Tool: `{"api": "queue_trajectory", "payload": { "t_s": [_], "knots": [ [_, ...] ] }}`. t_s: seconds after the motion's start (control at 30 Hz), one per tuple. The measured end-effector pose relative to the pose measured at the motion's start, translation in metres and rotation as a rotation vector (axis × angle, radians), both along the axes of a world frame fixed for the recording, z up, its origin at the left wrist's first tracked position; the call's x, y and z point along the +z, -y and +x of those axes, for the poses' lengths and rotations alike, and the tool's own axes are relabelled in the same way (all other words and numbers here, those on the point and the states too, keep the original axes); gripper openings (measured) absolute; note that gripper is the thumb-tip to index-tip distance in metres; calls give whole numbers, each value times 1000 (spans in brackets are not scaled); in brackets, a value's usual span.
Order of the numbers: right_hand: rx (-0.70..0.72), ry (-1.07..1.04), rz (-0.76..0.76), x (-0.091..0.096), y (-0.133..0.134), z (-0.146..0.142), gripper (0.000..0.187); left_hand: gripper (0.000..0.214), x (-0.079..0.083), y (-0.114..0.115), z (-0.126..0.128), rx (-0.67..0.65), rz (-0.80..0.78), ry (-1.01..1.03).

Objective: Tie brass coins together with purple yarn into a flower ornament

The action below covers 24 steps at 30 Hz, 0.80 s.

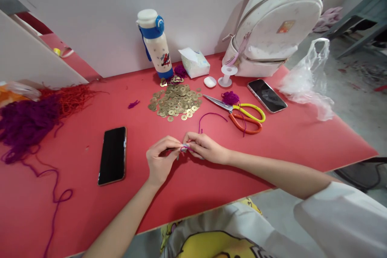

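purple cord | thin, seemingly looped | pinched between both hands

The cord is purple, the coins dull gold, the table plain red.

A loose, plain white cloth sleeve leaves the right forearm bare, above a pale white cloth garment bearing a large, rounded yellow cartoon print outlined in black.
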State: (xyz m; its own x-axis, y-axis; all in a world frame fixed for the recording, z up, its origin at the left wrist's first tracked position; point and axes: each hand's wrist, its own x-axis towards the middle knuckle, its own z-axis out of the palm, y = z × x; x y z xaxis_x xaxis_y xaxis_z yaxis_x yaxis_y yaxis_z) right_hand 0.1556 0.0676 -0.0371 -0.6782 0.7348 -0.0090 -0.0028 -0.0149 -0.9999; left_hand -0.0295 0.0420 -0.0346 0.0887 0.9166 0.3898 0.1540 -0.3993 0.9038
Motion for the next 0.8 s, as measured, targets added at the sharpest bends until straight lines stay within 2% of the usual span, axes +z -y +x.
{"api": "queue_trajectory", "payload": {
  "t_s": [0.07,0.13,0.2,0.27,0.33,0.43,0.5,0.57,0.63,0.7,0.8],
  "knots": [
    [53,80,128,2,-4,4,20,9,0,-2,0,-2,-102,52],
    [81,195,325,3,-8,7,15,9,1,-5,0,19,-172,65],
    [24,278,495,1,-10,9,8,9,2,-7,-1,42,-212,52],
    [-94,266,539,-2,-11,9,18,9,3,-8,-1,57,-227,32],
    [-204,154,481,-5,-11,8,23,10,4,-8,-1,60,-227,8],
    [-290,-42,427,-6,-14,9,16,9,5,-6,-1,64,-221,-16],
    [-270,-82,475,-5,-18,11,10,9,5,-6,0,60,-222,-5],
    [-226,-69,533,-4,-23,14,16,9,4,-6,-1,46,-234,26],
    [-203,-69,528,-4,-26,15,24,9,3,-7,-2,23,-254,71],
    [-200,-90,410,-4,-27,16,28,12,1,-7,-4,5,-276,123],
    [-216,-152,94,-4,-25,13,32,18,0,-6,-6,-68,-318,249]
  ]
}}
